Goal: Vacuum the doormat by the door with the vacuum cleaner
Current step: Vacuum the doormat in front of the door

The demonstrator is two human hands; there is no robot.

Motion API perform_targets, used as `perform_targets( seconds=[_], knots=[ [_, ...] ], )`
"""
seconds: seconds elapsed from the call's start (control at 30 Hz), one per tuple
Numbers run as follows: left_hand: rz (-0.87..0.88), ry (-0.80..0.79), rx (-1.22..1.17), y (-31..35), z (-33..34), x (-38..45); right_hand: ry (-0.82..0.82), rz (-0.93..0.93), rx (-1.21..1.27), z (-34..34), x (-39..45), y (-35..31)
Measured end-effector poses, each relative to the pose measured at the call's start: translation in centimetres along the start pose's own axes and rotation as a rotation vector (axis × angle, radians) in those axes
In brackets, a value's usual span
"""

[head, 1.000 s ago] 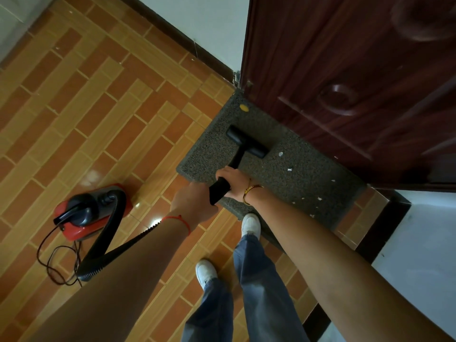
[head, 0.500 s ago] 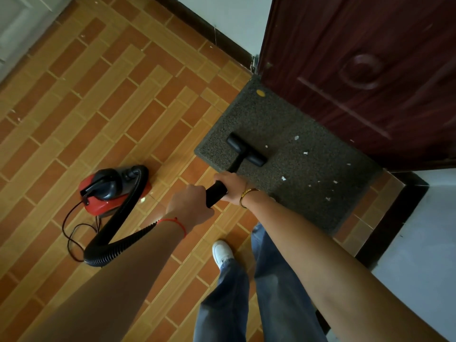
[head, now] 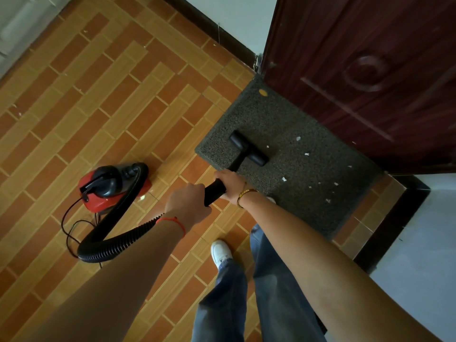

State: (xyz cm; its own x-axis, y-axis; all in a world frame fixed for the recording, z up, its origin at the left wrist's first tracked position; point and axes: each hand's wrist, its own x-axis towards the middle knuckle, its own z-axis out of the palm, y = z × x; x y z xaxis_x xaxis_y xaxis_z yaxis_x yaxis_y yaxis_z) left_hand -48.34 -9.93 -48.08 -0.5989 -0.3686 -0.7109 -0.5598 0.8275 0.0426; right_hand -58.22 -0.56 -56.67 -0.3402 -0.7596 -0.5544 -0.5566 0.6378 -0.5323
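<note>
So the grey doormat (head: 283, 154) sits on the tiled floor (head: 98, 107) right up against the dark red door (head: 357, 82), and the black floor nozzle (head: 248, 151) is parked on its left half, close to the near edge. Both hands are wrapped around the black wand (head: 214, 191): left hand (head: 187, 203) lower down, right hand (head: 229, 182) further up toward the nozzle. The left part of the mat looks mostly clean, apart from a yellowish spot (head: 263, 92) in the far corner. To the right of the nozzle there are white paper scraps (head: 306, 154) scattered all over, so I'd say it's maybe half done at best.

The red canister vacuum (head: 108, 188) sits off to the left, its ribbed hose (head: 111, 243) looping back behind the left arm. Can't see where the hose meets the wand, or the right foot.
</note>
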Motion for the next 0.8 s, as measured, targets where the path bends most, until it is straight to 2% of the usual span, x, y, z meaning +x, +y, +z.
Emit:
perform_targets(
  seconds=[0.8],
  knots=[
    [0.045,-0.001,-0.088,13.0,-8.9,12.0,-0.005,0.007,-0.035,-14.2,5.5,13.5]
  ],
)
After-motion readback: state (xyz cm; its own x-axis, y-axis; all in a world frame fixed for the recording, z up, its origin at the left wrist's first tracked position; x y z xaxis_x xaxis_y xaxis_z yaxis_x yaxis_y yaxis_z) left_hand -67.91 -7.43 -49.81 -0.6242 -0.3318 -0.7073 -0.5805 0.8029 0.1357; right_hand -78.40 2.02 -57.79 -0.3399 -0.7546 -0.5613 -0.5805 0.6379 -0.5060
